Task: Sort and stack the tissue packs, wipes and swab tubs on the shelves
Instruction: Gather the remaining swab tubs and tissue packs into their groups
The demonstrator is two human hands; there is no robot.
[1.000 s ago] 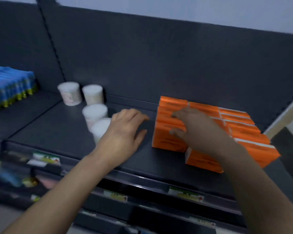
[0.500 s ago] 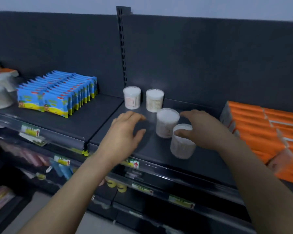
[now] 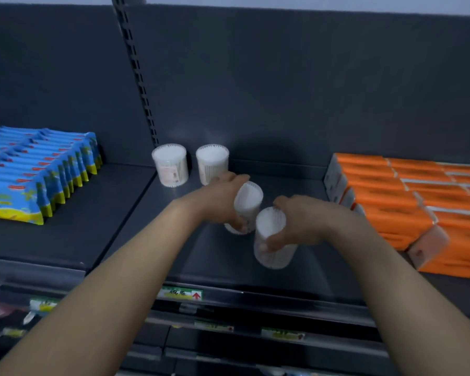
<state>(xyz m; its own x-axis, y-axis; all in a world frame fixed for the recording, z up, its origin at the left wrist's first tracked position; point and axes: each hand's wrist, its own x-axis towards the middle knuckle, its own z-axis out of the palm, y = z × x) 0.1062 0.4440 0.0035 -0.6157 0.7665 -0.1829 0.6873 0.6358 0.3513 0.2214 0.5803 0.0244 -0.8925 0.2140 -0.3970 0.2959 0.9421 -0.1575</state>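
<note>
Handling: left hand [image 3: 220, 202] grips tilted swab tub [image 3: 250, 199] mid-wall; right hand [image 3: 301, 223] grips second swab tub [image 3: 272, 234], just beside left hand. Judged light, stiff, slippery; hold sides.

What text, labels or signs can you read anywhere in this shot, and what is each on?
No words or numbers can be read.
Red up arrow (a sign, no words): right end of the shelf-edge tag.
Dark characters on that same tag: too blurred to read.
Blue wipe packs: red brand strip, unreadable.
Back-left swab tub: label too small to read.
Orange tissue packs: print blurred.
Lower shelf tags: blurred.
</note>
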